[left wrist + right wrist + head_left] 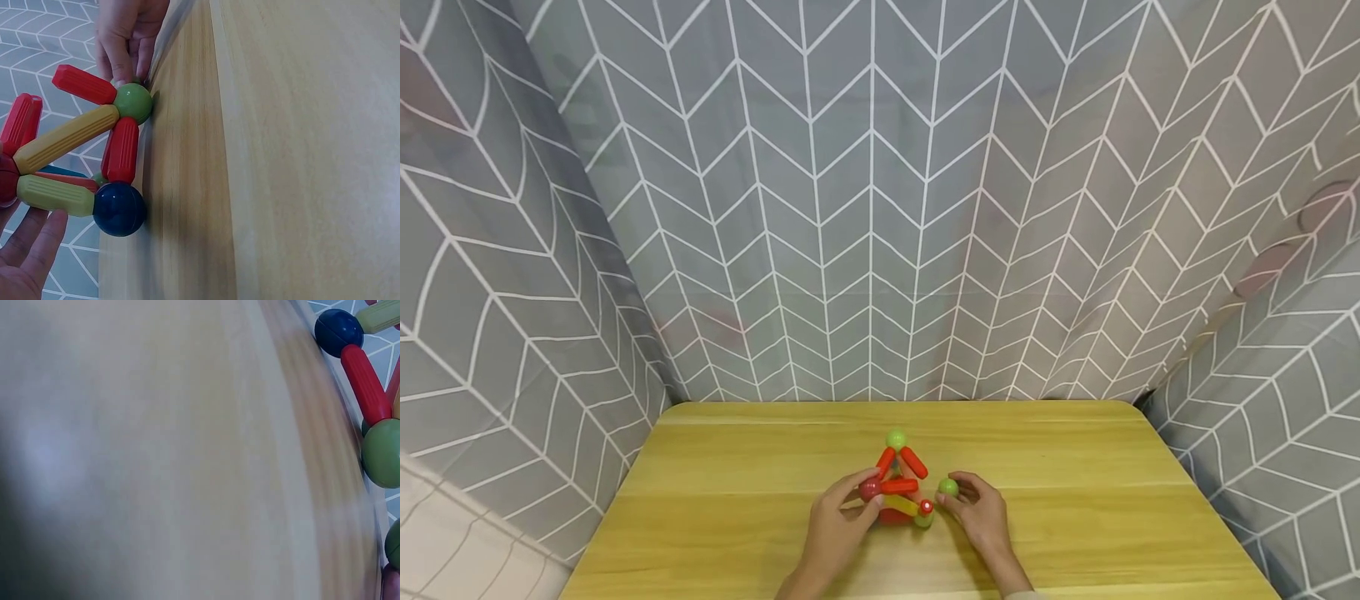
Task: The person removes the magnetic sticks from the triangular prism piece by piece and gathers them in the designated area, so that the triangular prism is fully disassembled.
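A toy frame of magnetic balls and rods stands in front of me, partly covered by my hands. My left hand (838,527) holds it at a red ball (869,489), from which a red rod (899,485) and a yellow rod (900,504) reach rightward. At its far end sits a green ball (896,440) with two red rods meeting there. A second green ball (923,520) is at its right corner, and a dark blue ball (120,209) shows in the left wrist view. My right hand (982,515) pinches a separate green ball (948,487), just right of the frame.
The wooden table (737,450) reaches out on both sides of the hands. A grey curtain (850,208) with white zigzag lines hangs behind it and along the sides.
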`<state>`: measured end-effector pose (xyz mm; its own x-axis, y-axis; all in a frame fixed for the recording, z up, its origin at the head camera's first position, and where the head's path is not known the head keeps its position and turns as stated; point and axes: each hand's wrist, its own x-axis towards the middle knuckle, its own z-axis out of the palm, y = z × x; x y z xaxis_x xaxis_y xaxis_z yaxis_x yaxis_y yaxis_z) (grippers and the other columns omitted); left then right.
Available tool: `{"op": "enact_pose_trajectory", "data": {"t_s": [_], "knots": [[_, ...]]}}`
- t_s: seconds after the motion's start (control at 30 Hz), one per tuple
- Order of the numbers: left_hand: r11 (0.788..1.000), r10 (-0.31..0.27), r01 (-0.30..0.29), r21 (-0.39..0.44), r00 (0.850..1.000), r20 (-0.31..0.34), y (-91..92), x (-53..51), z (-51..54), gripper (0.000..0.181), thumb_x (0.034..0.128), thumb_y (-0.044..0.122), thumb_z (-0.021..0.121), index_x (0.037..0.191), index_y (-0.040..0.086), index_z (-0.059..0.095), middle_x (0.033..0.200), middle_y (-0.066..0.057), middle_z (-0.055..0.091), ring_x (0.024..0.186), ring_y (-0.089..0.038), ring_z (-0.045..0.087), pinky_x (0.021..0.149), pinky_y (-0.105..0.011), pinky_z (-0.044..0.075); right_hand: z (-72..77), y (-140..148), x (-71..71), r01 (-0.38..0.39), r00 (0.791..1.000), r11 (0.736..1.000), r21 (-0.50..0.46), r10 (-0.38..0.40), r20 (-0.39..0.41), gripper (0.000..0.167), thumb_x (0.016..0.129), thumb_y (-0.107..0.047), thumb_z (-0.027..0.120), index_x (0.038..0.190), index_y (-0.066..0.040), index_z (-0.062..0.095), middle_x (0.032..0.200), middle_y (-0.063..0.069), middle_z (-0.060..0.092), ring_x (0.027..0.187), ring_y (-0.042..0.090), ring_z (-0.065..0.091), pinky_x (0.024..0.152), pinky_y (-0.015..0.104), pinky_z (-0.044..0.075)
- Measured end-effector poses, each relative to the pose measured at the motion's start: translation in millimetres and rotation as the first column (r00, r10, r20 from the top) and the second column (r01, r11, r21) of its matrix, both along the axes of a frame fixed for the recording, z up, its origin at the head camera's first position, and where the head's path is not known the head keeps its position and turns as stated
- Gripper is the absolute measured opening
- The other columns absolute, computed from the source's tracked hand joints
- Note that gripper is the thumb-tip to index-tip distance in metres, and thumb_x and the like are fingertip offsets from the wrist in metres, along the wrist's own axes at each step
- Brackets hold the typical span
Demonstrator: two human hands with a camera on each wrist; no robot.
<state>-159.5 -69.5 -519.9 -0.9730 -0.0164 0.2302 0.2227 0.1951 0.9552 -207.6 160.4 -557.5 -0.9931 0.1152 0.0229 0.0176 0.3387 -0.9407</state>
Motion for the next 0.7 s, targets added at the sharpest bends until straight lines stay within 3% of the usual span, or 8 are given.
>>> {"op": "enact_pose_trajectory", "data": {"t_s": [0.4,0.7], "knots": [[1.0,0.023,-0.023,0.014,1.0,-0.009,0.2,-3.2,1.2,0.036,0.0887,0.01,0.076,0.124,0.018,0.07,0.128,-0.012,0.069,0.107,-0.027,0.071,0.079,-0.019,0.06,1.0,-3.4,-7.2,-0.014,1.0,1.0,-0.003,0.014,-0.009,0.042,0.077,-0.008,0.086,0.114,0.004,0.069,0.111,0.02,0.073,0.104,0.029,0.07,0.081,0.021,0.06],[1.0,-0.008,0.007,0.022,1.0,0.012,0.2,-1.8,0.5,0.036,0.0894,0.012,0.075,0.125,0.016,0.069,0.129,-0.014,0.068,0.109,-0.029,0.071,0.081,-0.022,0.061,0.6,-2.1,-4.9,0.034,0.999,0.999,0.039,-0.035,0.021,0.042,0.078,-0.019,0.086,0.113,-0.001,0.071,0.11,0.016,0.074,0.1,0.023,0.069,0.078,0.016,0.055]]}}
